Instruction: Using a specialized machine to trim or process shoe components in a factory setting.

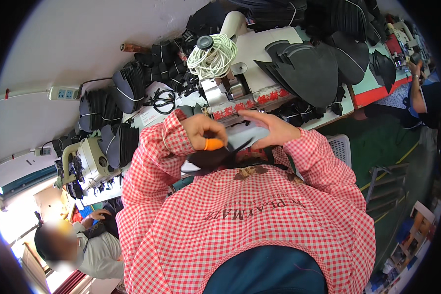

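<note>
My left hand (204,131) is curled, with an orange finger cover (213,144) on one digit. Its fingertips come together beside a dark flat piece (208,159) in front of my body; whether they pinch its edge is hidden. To the right, my right hand (275,129) has its fingers stretched out and its thumb apart from them. A narrow dark strip (244,144) shows near that thumb, not clearly gripped. Just beyond both hands stands a sewing machine (234,88) with red-patterned edging along its bed.
Black scissors (162,101) lie left of the machine. Pale coiled cord (213,58) hangs on it. Stacked black panels (308,68) stand to the right, tied bundles (128,83) to the left. A white basket (340,149) sits beside my right arm. Co-workers (90,245) are at left and far right.
</note>
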The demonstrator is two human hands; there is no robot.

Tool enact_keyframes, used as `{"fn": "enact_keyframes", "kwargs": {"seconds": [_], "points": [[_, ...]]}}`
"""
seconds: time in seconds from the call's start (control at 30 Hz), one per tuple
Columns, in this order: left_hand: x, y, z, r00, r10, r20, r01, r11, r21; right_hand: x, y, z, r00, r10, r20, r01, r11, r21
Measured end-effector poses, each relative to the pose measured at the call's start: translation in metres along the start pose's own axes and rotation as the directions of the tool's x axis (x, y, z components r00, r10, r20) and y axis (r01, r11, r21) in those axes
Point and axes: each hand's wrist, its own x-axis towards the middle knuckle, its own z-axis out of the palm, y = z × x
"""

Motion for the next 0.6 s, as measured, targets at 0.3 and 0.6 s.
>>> {"fn": "enact_keyframes", "kwargs": {"seconds": [0.3, 0.6], "points": [[0.028, -0.034, -0.004, 0.638, -0.615, -0.463, 0.462, 0.787, -0.408, 0.013, 0.017, 0.003, 0.903, 0.3, -0.308, -0.243, 0.947, 0.209], [0.065, -0.032, -0.032, 0.754, -0.399, -0.522, 0.459, 0.888, -0.016, -0.011, -0.005, 0.022, 0.822, 0.558, -0.118, -0.438, 0.75, 0.495]]}}
